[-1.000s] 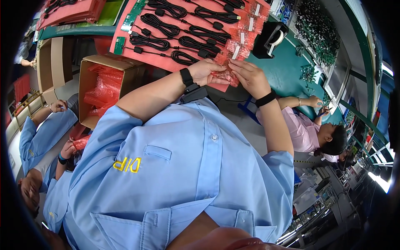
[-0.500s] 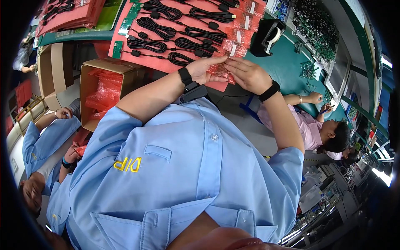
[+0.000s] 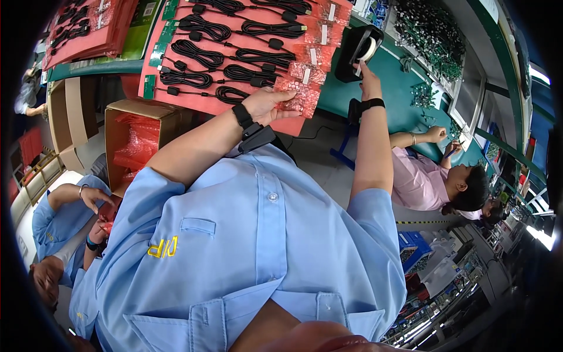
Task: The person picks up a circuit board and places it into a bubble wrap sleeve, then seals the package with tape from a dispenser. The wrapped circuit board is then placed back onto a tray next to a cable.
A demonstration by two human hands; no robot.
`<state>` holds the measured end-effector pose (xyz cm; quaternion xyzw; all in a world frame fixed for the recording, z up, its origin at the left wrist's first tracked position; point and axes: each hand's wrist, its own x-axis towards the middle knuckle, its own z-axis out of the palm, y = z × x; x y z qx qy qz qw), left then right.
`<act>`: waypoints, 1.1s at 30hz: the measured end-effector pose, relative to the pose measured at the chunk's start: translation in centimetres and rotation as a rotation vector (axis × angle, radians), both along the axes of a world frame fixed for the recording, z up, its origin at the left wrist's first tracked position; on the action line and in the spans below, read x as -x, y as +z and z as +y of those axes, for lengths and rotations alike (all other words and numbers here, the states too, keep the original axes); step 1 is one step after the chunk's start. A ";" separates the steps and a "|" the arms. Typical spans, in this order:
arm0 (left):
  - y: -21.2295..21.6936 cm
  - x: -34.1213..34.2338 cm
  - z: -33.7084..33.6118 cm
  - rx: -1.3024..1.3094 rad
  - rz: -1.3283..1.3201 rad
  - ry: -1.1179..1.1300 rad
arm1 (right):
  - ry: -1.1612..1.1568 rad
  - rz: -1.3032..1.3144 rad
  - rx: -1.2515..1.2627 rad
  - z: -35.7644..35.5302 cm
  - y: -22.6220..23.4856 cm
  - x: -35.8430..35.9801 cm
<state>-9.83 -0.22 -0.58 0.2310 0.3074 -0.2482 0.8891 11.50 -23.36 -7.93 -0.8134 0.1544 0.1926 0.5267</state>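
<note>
Head view, looking down over blue shirt. Left hand [image 3: 267,105]: fingers curled round a red bubble-wrap bag [image 3: 299,97], held at near edge of the red tray [image 3: 281,126] w/ rows of coiled black cables [image 3: 202,53]. Right hand [image 3: 369,85]: reaches to the black tape dispenser [image 3: 358,44] on the green desk [image 3: 399,97], fingertips at the tape roll; grip can't be told. Cardboard box [image 3: 132,138] w/ red bags stands below tray, left. Co-worker in pink shirt [image 3: 419,182] sits at desk, right.

Green workbench [image 3: 404,97], grey floor [image 3: 328,170], cardboard boxes [image 3: 146,132], bright window light at rt.
</note>
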 end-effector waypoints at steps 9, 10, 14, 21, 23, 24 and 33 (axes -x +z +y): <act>-1.5 0.5 0.0 -0.093 0.105 -0.031 | -0.333 0.106 -0.468 0.8 0.1 6.1; -1.3 0.3 -0.1 -0.092 0.102 -0.037 | -0.272 -0.049 -0.389 0.6 -1.0 6.7; -0.4 0.2 -0.5 -0.064 0.115 -0.034 | -0.023 -0.382 -0.033 -0.4 -3.7 7.1; -0.5 0.2 -1.4 -0.141 0.043 0.046 | 0.287 -0.602 0.330 -3.2 -1.3 9.2; -1.5 0.6 -1.6 -0.190 0.050 0.080 | 0.142 -0.274 -0.266 -0.9 3.5 11.6; -2.1 0.6 -1.6 -0.218 0.047 0.107 | 0.149 -0.196 -0.330 0.9 6.6 13.5; -3.1 0.7 -2.0 -0.268 -0.051 0.147 | 0.100 -0.071 -0.313 9.9 7.8 18.3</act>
